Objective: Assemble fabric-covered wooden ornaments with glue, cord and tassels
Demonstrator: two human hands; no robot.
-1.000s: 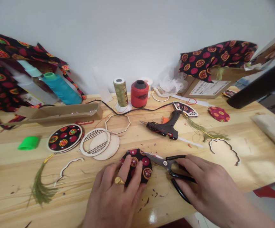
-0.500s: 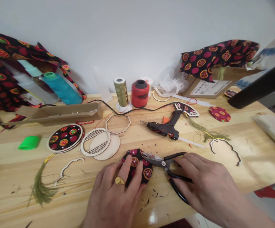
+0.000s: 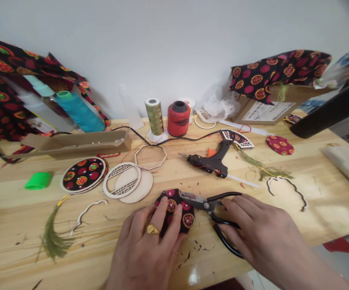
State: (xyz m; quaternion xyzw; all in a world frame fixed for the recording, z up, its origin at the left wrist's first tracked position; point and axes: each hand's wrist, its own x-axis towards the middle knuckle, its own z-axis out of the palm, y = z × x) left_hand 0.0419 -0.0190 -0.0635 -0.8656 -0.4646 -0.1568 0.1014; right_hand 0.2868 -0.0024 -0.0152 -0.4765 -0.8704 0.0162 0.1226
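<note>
A black patterned fabric piece (image 3: 188,219) with pink and orange circles lies on the table, partly hidden by my left hand (image 3: 151,241). The spread fingers of that hand rest on top of it and hold it down, with the thumb along its near edge. A gold ring is on one finger. My right hand (image 3: 259,233) is closed round the black handles of a pair of scissors (image 3: 206,205). Their blades point left and lie over the piece's upper right edge, nearly together. Small dark scraps (image 3: 188,255) are scattered just below.
A black glue gun (image 3: 209,163) lies beyond the scissors, its cord running left. Wooden rings and discs (image 3: 136,187), a fabric-covered disc (image 3: 83,175) and a green tassel (image 3: 53,237) lie left. Thread spools (image 3: 178,119) and a cardboard box (image 3: 260,106) stand by the wall.
The scissor blades have closed a little and their tips sit slightly higher and further left on the fabric edge. My left hand stays in place.
</note>
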